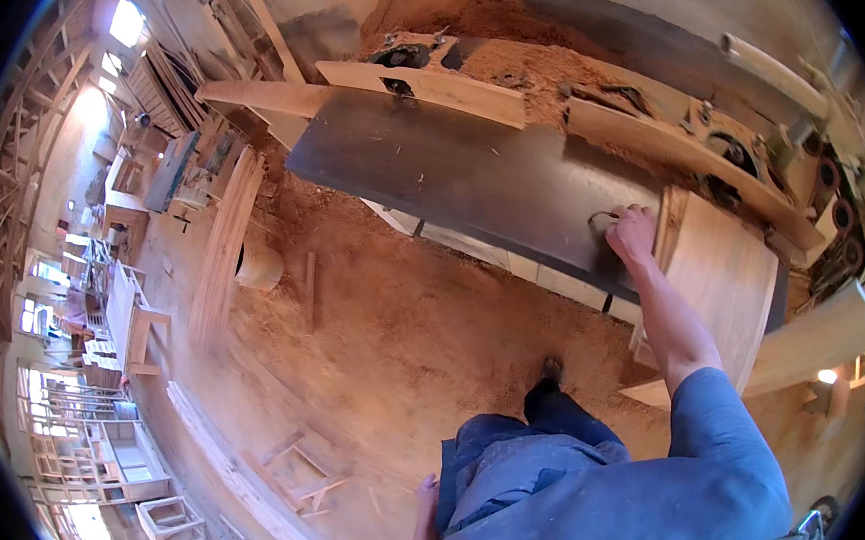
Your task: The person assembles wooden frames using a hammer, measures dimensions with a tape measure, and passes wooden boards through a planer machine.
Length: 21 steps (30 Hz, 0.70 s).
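My right hand (633,232) is at the right part of a long dark metal machine table (439,175), its fingers curled. A thin, dark curved thing (602,218) shows at the fingertips; what it is I cannot make out. Just right of this hand, wooden boards (719,265) lie on the table's right end, the top one wide and pale. My left hand (427,495) hangs low beside my body, away from the table. Only part of it shows, and its fingers are too unclear to read.
Wooden fence boards (435,92) run along the table's far side, with reddish sawdust (527,71) heaped behind. Long planks (226,246) are stacked at left, near a round pale container (259,267). Wooden frame pieces (303,472) lie on the dusty floor. Furniture frames (129,449) stand farther left.
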### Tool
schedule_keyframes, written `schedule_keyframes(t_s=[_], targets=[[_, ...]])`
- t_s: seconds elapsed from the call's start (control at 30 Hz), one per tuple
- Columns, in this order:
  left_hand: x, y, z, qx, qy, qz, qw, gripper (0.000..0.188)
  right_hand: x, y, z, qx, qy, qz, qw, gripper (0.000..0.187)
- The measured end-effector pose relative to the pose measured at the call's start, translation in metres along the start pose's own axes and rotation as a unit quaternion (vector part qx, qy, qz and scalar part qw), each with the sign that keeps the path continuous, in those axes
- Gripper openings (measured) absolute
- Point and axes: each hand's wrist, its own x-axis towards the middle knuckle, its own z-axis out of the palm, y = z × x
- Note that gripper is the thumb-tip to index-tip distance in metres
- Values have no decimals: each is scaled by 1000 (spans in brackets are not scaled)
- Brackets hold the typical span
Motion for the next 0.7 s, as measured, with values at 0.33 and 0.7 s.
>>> schedule_keyframes(t_s=[0.33,0.7], targets=[[243,250,-123,-388,31,-62,919,54,122,-164,124,-4,92,53,994,55],[626,441,-165,-737,-142,48,659,41,114,-354,159,137,-184,-282,932,66]])
